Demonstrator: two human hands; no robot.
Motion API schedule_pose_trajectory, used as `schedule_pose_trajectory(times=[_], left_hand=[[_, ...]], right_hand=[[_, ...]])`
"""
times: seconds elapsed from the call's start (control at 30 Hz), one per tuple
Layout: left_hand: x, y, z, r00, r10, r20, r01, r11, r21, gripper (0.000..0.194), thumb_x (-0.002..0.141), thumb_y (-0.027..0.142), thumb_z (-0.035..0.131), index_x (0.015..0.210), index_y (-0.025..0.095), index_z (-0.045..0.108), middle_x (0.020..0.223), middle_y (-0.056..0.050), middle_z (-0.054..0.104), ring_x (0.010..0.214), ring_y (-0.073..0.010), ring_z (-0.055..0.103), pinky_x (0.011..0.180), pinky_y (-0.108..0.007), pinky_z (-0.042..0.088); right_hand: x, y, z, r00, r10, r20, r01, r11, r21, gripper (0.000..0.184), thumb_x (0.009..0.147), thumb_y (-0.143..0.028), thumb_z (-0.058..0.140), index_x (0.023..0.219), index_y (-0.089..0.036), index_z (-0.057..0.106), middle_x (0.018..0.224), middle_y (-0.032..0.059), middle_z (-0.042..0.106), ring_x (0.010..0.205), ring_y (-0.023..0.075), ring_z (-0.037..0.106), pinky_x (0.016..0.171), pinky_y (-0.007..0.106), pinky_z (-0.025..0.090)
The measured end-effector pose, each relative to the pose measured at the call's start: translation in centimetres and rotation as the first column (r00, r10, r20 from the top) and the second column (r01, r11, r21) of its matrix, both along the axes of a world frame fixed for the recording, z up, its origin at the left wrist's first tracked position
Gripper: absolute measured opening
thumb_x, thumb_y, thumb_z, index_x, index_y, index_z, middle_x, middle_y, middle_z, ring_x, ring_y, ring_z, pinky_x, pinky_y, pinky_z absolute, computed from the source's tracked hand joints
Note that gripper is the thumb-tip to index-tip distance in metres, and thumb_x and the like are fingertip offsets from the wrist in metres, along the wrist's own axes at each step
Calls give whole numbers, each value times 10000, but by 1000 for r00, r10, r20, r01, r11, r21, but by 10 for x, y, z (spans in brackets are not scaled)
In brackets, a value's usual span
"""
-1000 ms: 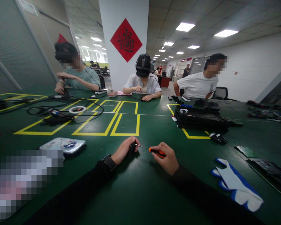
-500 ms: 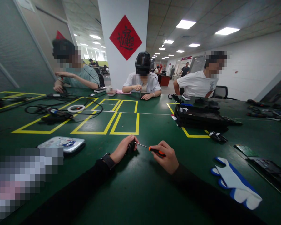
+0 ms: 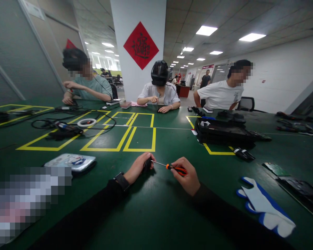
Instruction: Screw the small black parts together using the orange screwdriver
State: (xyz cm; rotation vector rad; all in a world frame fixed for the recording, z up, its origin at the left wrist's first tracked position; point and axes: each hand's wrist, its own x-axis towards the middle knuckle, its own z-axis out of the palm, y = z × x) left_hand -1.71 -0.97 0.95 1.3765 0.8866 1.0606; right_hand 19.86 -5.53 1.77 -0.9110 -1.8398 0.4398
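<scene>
My left hand (image 3: 139,167) is closed around a small black part (image 3: 146,164), whose kind I cannot make out because the fingers cover much of it. In my right hand (image 3: 188,177) is a screwdriver (image 3: 179,170) with an orange and black handle. Its thin metal shaft points left, and the tip meets the black part or lies very close to it. Both hands are just above the green table (image 3: 146,215), and a dark watch (image 3: 122,181) sits on the left wrist.
A silvery case (image 3: 70,161) lies to the left, a white-and-blue glove (image 3: 267,206) to the right. Black trays (image 3: 224,133) are stacked beyond my right hand. Cables (image 3: 65,126) and a white tape roll (image 3: 86,122) lie far left. Three people sit across the table.
The view has shifted slightly, so the table things appear a little lower. My right thumb and fingers have moved a little on the screwdriver handle; the left hand keeps its hold.
</scene>
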Motion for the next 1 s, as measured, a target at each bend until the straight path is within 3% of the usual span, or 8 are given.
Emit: schedule_pose_trajectory(times=[0.33,0.53,0.73,0.9,0.97,1.0], left_hand=[[0,-1,2,1000,-2,22,3,1000,-15,327,836,432,383,821,145,539,690,-11,561,584,-111,523,571,-228,404],[0,-2,3,991,60,-119,-54,997,59,252,741,359,569,892,164,517,652,25,541,580,-99,505,571,-212,378],[1,-3,3,987,49,-152,-38,997,74,204,753,338,552,853,167,503,594,42,508,549,-89,466,537,-199,349],[1,-4,4,988,57,-147,-46,996,79,189,755,325,548,847,169,494,604,43,512,552,-88,466,535,-196,353],[1,-3,4,987,58,-147,-45,995,93,179,753,315,549,839,168,494,604,43,513,555,-88,469,557,-202,367],[1,-3,4,987,59,-148,-44,994,98,176,752,312,550,834,167,493,602,43,514,557,-89,472,566,-205,373]], right_hand=[[-1,-1,1,999,38,0,-38,999,-14,126,764,-170,557,887,-193,569,874,41,526,814,158,532,720,301,460],[1,6,-8,999,34,39,-27,985,-170,192,748,-172,567,939,-193,577,914,40,582,846,160,559,769,317,459],[3,15,-16,988,51,146,-12,967,-254,211,724,-182,603,934,-186,594,902,38,598,846,166,558,786,329,447],[-7,0,8,987,-38,157,51,995,-81,147,739,-181,596,886,-171,592,899,67,580,884,193,516,790,346,420],[-19,-20,26,989,55,139,-48,997,-55,83,787,-181,541,852,-164,590,834,56,587,814,168,529,741,305,428],[-26,-32,35,975,167,150,-159,985,-63,88,810,-189,516,850,-168,592,798,42,593,762,149,537,713,280,432]])
